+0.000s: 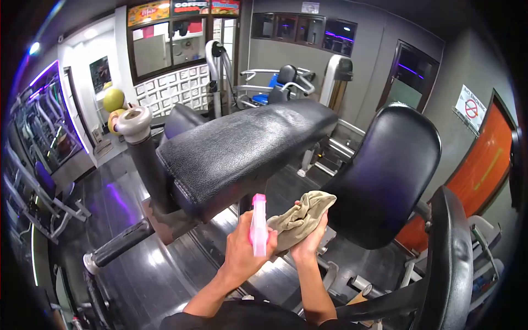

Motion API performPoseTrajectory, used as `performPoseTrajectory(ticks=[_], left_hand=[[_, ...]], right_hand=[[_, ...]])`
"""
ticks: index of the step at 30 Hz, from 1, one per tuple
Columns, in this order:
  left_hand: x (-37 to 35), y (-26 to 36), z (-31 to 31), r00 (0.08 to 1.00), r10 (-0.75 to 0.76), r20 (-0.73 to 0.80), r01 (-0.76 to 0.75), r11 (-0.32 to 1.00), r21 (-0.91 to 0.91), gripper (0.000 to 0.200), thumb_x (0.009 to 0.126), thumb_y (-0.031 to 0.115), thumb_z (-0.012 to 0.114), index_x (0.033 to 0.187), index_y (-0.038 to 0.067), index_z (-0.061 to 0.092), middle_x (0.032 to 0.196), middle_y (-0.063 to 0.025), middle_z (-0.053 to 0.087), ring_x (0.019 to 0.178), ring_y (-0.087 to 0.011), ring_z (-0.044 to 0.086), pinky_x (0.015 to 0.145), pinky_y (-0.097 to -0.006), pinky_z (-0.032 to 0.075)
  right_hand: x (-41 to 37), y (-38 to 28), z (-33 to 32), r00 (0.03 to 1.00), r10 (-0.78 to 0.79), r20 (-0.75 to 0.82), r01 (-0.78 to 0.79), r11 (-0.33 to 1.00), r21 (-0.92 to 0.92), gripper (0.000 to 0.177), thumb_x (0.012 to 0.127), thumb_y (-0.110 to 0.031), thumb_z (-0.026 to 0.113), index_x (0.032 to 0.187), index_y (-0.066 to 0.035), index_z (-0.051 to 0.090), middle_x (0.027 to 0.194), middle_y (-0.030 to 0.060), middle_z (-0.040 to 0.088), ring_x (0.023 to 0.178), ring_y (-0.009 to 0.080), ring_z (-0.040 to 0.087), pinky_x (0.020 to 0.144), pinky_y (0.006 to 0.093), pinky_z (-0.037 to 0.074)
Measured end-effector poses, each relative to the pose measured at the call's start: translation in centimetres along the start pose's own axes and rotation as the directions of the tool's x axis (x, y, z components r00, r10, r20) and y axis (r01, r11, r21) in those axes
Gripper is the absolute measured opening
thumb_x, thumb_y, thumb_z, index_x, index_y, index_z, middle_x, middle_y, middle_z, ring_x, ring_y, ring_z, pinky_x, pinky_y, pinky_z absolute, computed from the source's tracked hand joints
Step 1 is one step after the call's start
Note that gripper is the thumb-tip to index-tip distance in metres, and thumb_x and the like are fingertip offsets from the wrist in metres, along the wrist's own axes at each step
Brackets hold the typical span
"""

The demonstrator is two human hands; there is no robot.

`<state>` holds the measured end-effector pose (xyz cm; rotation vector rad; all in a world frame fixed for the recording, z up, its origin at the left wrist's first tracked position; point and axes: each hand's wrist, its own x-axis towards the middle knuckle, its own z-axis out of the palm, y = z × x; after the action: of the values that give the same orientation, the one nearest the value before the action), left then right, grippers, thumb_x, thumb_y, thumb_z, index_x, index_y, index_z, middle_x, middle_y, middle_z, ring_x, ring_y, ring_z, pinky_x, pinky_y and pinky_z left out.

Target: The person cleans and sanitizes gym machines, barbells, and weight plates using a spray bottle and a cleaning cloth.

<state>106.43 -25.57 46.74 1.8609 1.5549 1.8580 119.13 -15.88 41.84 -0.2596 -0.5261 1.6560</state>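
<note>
Item one: our left hand (242, 253), clenched round a pink spray bottle (258, 223), which stands upright just below the front edge of the black padded bench (242, 146).
Item two: our right hand (311, 242), at three o'clock of the bottle and just beside it, gripping a crumpled tan cloth (303, 214).
Item three: a round black seat pad (385, 170), at two o'clock of the cloth.
Item four: yellow balls (114, 100), at ten o'clock, far back by the wall.
</note>
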Motion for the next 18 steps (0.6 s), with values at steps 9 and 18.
performPoseTrajectory(ticks=[9,18], left_hand=[[-0.1,1.2,-0.8,0.975,-0.141,0.169,0.153,0.987,-0.057,0.037,0.081,0.01,0.067,0.11,-0.002,0.047,0.097,-0.0111,0.064,0.074,-0.0168,0.068,0.068,-0.03,0.053],[-6.7,1.7,-4.8,0.955,-0.069,0.288,0.157,0.943,-0.293,0.044,0.077,0.004,0.071,0.115,-0.002,0.049,0.098,-0.0112,0.065,0.082,-0.0193,0.069,0.071,-0.0298,0.055]], right_hand=[[2.7,1.9,4.2,0.933,-0.301,0.197,0.36,0.791,-0.495,0.051,0.098,-0.031,0.048,0.139,-0.003,0.038,0.129,0.0116,0.048,0.111,0.0218,0.05,0.098,0.0348,0.039],[9.8,3.9,6.0,0.203,-0.504,0.84,0.895,-0.253,-0.368,0.035,0.072,-0.011,0.067,0.107,-0.01,0.066,0.111,0.0138,0.047,0.102,0.0289,0.049,0.088,0.0406,0.039]])
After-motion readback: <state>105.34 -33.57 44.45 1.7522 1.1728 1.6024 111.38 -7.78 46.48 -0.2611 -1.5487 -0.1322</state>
